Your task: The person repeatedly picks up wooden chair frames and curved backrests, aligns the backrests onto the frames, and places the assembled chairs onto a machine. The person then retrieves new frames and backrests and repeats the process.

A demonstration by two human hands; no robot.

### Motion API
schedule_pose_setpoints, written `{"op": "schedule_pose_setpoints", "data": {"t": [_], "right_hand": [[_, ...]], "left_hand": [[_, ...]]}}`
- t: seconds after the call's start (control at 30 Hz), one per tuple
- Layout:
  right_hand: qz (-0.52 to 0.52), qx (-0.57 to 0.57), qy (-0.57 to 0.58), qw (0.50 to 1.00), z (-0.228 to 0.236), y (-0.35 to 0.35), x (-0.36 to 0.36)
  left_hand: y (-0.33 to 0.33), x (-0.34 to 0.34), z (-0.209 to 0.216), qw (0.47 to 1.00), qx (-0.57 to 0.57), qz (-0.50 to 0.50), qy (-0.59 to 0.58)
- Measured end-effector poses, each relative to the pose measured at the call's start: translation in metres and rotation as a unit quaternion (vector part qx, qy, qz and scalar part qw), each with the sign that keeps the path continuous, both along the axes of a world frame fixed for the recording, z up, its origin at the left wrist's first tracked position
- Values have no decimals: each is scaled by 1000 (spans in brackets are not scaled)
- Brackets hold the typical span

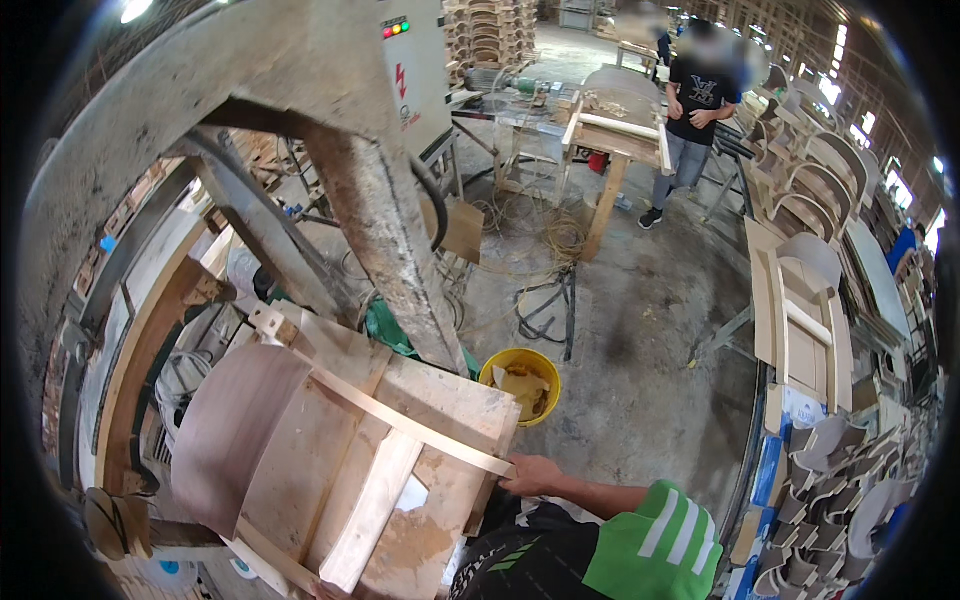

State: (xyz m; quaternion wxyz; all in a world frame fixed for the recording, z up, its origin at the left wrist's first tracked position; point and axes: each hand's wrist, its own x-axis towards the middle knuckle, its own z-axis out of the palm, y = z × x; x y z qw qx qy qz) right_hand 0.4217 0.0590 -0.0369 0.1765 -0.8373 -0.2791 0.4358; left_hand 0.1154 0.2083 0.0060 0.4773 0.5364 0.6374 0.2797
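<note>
A wooden chair back frame lies on a plywood-topped bench [450, 400] in front of me. It has a curved brown back panel [240, 430], two long legs and a pale crosspiece [372, 510] between them. My right hand [532, 475] grips the end of the far leg [420, 425], its fingers partly hidden behind the wood. At the lower edge, a sliver of my left hand [325, 591] shows by the end of the near leg [275, 570]; its fingers cannot be made out.
A heavy metal machine arm [370, 220] rises over the bench. A yellow bucket [520, 388] with scraps stands on the floor beyond. Another person [700, 110] stands by a far bench. Stacked chair parts [815, 180] line the right side. Cables and hoses [545, 235] lie on the floor.
</note>
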Motion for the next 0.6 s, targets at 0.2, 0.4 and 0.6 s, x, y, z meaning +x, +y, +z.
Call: {"op": "schedule_pose_setpoints", "data": {"t": [0.2, 0.4, 0.6], "right_hand": [[-21, 56, -57, 997, 0, -4, -6], [24, 80, -57, 995, -8, -10, -1], [32, 142, -84, 986, -21, -26, 5]], "left_hand": [[-5, 25, -9, 997, 61, -46, 26], [-17, 32, -11, 987, 119, -86, 60], [-27, 9, -1, 975, 177, -75, 109]]}}
